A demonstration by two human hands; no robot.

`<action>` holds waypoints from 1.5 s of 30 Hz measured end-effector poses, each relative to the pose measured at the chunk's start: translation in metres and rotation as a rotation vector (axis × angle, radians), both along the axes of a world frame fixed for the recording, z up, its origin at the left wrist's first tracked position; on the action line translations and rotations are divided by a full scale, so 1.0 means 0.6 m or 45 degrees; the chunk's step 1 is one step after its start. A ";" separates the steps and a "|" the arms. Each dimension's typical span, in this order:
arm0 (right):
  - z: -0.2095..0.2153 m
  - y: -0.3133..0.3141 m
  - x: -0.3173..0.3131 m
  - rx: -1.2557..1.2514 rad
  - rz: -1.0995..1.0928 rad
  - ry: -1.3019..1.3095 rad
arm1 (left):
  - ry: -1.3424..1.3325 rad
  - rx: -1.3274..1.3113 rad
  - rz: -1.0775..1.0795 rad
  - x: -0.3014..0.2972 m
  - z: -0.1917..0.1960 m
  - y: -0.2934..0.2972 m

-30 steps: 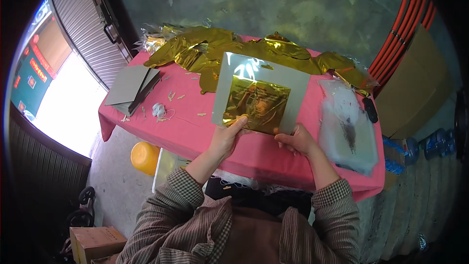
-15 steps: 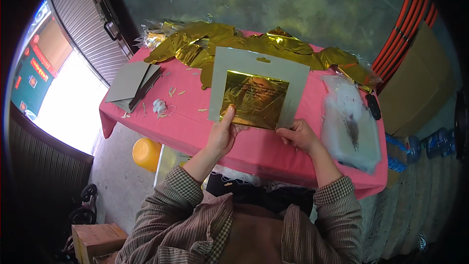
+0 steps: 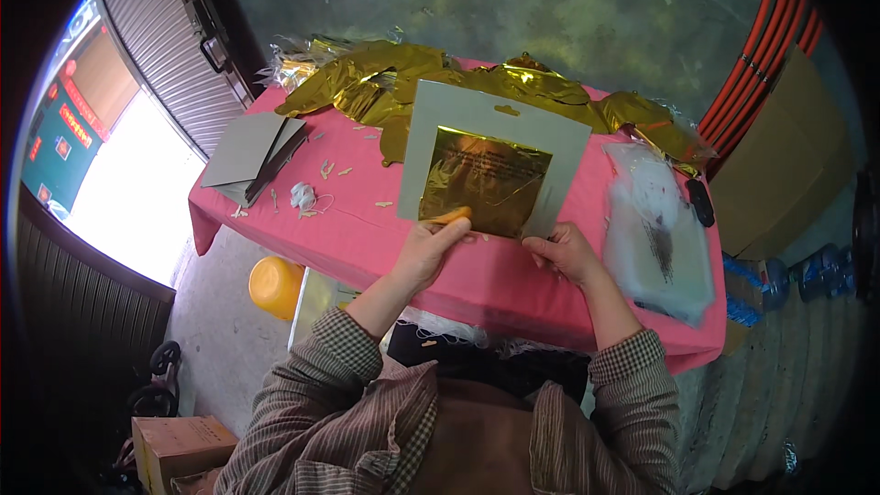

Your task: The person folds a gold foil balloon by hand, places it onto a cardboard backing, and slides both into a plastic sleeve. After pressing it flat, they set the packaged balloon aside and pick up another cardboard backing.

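Observation:
A grey card point(image 3: 570, 142) with a hang slot at its top is held up, tilted, over the pink-covered table. A folded square of shiny gold foil point(image 3: 486, 179) lies against the card's face, with dark print on it. My left hand point(image 3: 429, 252) grips the lower left edge, thumb on the foil's lower corner and fingers mostly hidden behind. At the lower right corner, my right hand point(image 3: 564, 252) pinches the edge of the card between thumb and curled fingers. Whether it also catches the foil I cannot tell.
Crumpled gold foil balloons point(image 3: 394, 73) spread along the table's far edge. At left sit a stack of grey cards point(image 3: 243, 151), a white string bundle point(image 3: 302, 197) and small pale clips. Clear plastic bags point(image 3: 655, 238) and a black tool point(image 3: 700, 201) are on the right of the pink tablecloth point(image 3: 357, 243).
The card with the foil has shifted slightly up and to the right. My left thumb has slid from upright to lying flatter along the foil's lower edge.

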State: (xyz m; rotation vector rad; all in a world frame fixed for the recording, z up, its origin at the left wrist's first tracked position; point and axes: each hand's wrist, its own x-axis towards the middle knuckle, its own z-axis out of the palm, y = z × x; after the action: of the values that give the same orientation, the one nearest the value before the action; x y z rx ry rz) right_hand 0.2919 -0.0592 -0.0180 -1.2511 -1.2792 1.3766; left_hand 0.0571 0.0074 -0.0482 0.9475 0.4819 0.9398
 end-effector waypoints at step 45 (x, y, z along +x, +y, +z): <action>-0.013 0.005 0.016 -0.036 -0.109 0.088 | 0.709 -1.118 0.571 -0.461 -0.484 -0.089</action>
State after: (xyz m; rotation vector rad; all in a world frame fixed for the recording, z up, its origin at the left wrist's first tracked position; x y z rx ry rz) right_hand 0.3012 -0.0564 -0.0258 -1.2525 -1.1498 1.3686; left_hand -0.2195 -0.0458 -0.3385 0.2663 1.4846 0.7175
